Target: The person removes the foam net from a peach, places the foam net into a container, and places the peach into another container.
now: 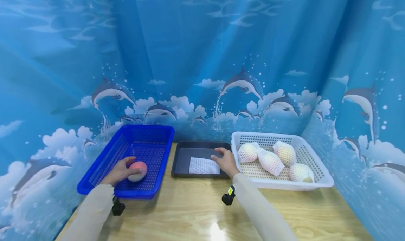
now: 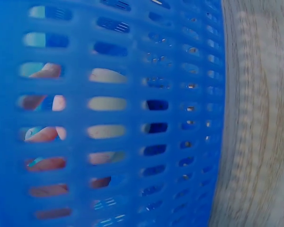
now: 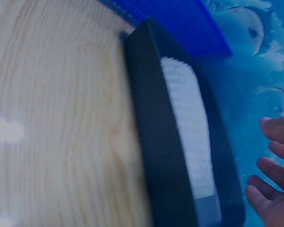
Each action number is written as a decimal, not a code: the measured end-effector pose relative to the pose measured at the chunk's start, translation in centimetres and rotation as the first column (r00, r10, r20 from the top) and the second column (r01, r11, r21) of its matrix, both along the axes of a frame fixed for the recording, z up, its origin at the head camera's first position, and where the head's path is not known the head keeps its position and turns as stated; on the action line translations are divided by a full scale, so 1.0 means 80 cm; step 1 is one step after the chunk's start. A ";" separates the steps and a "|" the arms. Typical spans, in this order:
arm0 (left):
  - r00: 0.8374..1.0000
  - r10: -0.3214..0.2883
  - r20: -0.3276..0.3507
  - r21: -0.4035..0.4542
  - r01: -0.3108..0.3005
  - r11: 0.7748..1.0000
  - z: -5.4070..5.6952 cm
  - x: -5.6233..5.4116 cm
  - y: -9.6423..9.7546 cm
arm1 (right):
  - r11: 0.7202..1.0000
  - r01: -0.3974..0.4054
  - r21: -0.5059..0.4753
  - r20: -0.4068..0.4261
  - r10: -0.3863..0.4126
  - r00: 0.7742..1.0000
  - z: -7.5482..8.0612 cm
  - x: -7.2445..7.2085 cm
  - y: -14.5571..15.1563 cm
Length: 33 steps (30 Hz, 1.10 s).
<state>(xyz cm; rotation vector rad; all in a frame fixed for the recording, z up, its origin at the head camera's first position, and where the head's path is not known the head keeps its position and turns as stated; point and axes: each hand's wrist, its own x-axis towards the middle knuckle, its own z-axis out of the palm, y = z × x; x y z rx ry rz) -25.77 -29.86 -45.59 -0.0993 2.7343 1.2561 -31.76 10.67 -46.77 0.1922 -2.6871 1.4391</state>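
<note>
A pink and pale peach (image 1: 141,167) is in the blue basket (image 1: 155,188). My left hand (image 1: 118,172) grips it from the left, thumb and fingers around its side. In the left wrist view, the slotted basket wall (image 2: 132,90) hides most of the hand and the peach. A flat white foam net sleeve (image 1: 204,166) lies in the dark grey tray (image 1: 186,151). Over the tray's right end hovers my right hand (image 1: 227,162), holding nothing, its fingers loosely bent. The right wrist view shows those fingers (image 3: 274,172) apart from the net sleeve (image 3: 187,123).
To the right stands a white basket (image 1: 311,160) holding several fruits in foam nets (image 1: 270,160). A blue dolphin-print curtain (image 1: 202,58) hangs behind the wooden table (image 1: 177,213) and at its sides. The tray sits between the two baskets.
</note>
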 end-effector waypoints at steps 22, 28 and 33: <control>0.991 -0.086 -0.102 0.026 0.089 0.996 0.047 0.016 0.035 | 0.984 0.051 -0.170 -0.005 -0.053 0.999 0.065 0.016 0.068; 0.989 -0.087 -0.117 0.004 0.088 0.996 0.057 0.024 0.057 | 0.980 0.091 -0.179 -0.043 -0.100 0.994 0.069 0.027 0.097; 0.986 -0.091 -0.141 -0.051 0.085 0.995 0.061 0.027 0.077 | 0.976 0.156 -0.150 -0.017 -0.161 0.987 0.065 0.034 0.118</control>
